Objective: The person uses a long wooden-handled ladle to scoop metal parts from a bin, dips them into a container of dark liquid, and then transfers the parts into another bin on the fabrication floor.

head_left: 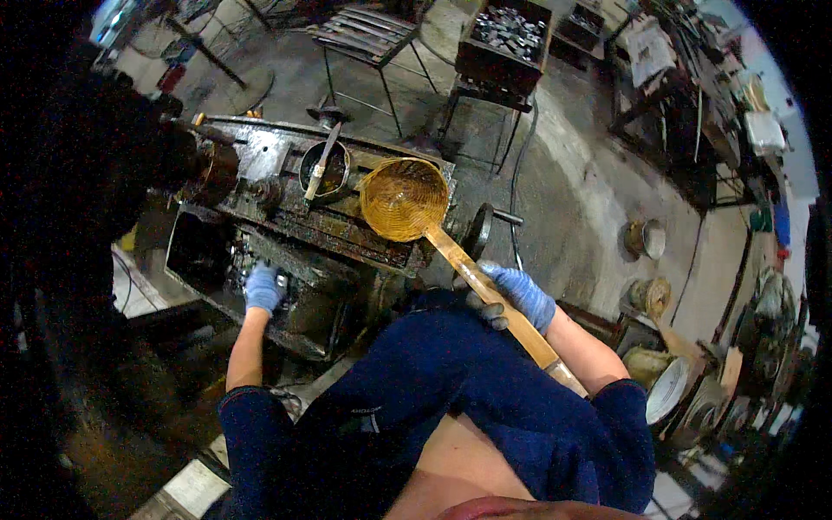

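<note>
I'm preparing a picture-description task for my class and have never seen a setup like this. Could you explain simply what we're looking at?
There is no robot here: these are a person's own hands, in blue gloves. The single picture comes from a wide fisheye camera on the person's head, looking down, so straight edges bend near the rim.

The right hand grips a long wooden handle with a round woven basket at its far end. The left hand reaches into a dark metal tray, among small metal pieces; whether it grasps any is unclear.

Ahead is a grimy metal table. A round pot stands there, with a brush lying across it.
</note>
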`<state>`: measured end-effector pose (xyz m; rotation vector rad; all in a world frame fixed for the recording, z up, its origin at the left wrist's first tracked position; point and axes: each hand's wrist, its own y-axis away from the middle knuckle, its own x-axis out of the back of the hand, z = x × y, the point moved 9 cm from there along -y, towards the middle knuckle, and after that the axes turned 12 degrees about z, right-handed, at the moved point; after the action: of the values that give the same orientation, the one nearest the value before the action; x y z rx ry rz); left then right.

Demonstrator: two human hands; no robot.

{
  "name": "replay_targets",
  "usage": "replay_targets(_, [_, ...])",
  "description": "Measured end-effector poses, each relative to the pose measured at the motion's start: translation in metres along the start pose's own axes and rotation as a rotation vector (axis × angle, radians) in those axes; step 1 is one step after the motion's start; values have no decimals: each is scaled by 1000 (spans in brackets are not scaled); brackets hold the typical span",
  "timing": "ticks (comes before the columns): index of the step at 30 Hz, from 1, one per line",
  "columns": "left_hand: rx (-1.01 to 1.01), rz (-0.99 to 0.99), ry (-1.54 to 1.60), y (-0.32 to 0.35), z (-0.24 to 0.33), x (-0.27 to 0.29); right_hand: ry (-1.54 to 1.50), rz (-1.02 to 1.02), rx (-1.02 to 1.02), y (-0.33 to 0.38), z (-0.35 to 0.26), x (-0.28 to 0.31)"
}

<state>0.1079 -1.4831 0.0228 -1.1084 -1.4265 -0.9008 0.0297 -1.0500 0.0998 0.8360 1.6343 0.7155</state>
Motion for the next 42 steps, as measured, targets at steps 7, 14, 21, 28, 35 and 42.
replay_targets(7, [566,580,890,40,-10,134,110,26,-43,13,2,12])
replay_targets(14, [-102,464,747,-41,219,231,-81,-188,-271,14,30,-1])
replay_targets(21, [-238,444,666,-34,214,221,-253,-243,-239,21,39,-11])
replay_targets(28, [482,391,586,39,-36,140,-266,-241,-191,17,47,-10])
replay_targets(35, [-217,-526,181,82,-5,-111,-263,-194,-201,11,44,-18])
replay_targets(42, [-851,-670,-167,71,42,-119,-338,-148,-210,4,31,-14])
